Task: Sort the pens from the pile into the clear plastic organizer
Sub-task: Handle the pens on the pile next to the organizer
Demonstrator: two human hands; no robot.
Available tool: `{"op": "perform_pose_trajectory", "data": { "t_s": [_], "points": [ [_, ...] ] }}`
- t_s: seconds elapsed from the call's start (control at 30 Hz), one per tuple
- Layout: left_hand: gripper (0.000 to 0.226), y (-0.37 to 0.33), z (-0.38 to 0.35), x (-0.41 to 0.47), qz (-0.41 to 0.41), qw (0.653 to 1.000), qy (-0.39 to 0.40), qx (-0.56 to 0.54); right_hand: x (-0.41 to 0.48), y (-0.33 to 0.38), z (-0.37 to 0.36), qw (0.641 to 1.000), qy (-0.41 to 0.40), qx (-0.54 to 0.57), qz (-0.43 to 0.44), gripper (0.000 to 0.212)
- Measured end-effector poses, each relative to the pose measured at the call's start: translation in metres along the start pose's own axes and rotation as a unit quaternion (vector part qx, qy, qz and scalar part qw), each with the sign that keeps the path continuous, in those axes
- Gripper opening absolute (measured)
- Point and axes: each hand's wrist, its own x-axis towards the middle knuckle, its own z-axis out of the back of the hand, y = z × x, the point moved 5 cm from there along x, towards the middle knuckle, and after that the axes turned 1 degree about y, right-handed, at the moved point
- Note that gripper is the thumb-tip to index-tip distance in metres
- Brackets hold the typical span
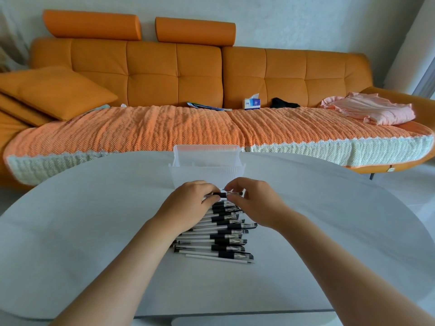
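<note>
A pile of black-and-white pens (219, 241) lies in a rough row on the white table (94, 231), running toward me from the hands. One pen (221, 194) is held level at the far end of the pile: my left hand (188, 201) grips its left part and my right hand (254, 201) pinches its clear-capped right end. The clear plastic organizer (207, 165) stands just beyond both hands at the table's far edge; its lower front is hidden by my fingers.
An orange sofa (179, 74) with a woven cover runs behind the table. On it lie a tissue box (252, 103), a black item (283, 103), folded pink clothes (372, 109), papers and orange cushions (54, 92). Bare tabletop spreads left and right of the pile.
</note>
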Motion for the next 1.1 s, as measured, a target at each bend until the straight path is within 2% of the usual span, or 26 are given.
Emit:
{"op": "perform_pose_trajectory", "data": {
  "t_s": [0.1, 0.2, 0.33, 0.43, 0.5, 0.6, 0.8, 0.87, 0.97, 1.1],
  "points": [
    [0.021, -0.001, -0.002, 0.000, -0.002, 1.000, 0.009, -0.013, -0.001, -0.002, 0.002, 0.999, 0.000, -0.052, -0.017, 0.016],
    [0.020, -0.001, -0.003, -0.002, -0.008, 1.000, 0.013, -0.018, -0.004, 0.004, 0.001, 0.998, 0.002, -0.067, 0.008, 0.020],
    [0.016, -0.001, -0.001, -0.006, -0.027, 0.999, -0.008, -0.042, -0.007, 0.005, -0.005, 0.999, 0.011, -0.025, 0.022, 0.020],
    [0.015, -0.007, 0.003, -0.007, -0.052, 0.997, -0.034, -0.036, -0.007, 0.000, -0.008, 0.998, 0.024, 0.062, -0.012, 0.021],
    [0.014, -0.010, 0.006, -0.007, -0.060, 0.997, -0.041, -0.035, -0.007, -0.001, -0.007, 0.996, 0.027, 0.081, -0.024, 0.024],
    [0.015, -0.011, 0.009, -0.004, -0.055, 0.998, -0.032, -0.026, -0.006, 0.007, -0.004, 0.999, 0.017, 0.036, -0.003, 0.017],
    [0.026, -0.006, 0.026, 0.004, -0.044, 0.993, -0.090, 0.066, -0.001, 0.024, 0.001, 0.997, -0.039, -0.027, 0.062, 0.027],
    [0.020, 0.004, 0.035, 0.006, -0.033, 0.991, -0.090, 0.094, 0.005, 0.022, 0.007, 0.996, -0.062, -0.042, 0.055, 0.026],
    [0.010, 0.019, 0.041, 0.009, 0.009, 0.998, -0.050, 0.047, 0.011, 0.027, 0.007, 0.993, -0.065, -0.070, 0.067, 0.029],
    [0.016, 0.028, 0.048, 0.016, -0.018, 0.994, -0.099, 0.052, 0.026, 0.042, 0.003, 0.989, -0.058, -0.095, 0.098, 0.033]
  ]
}}
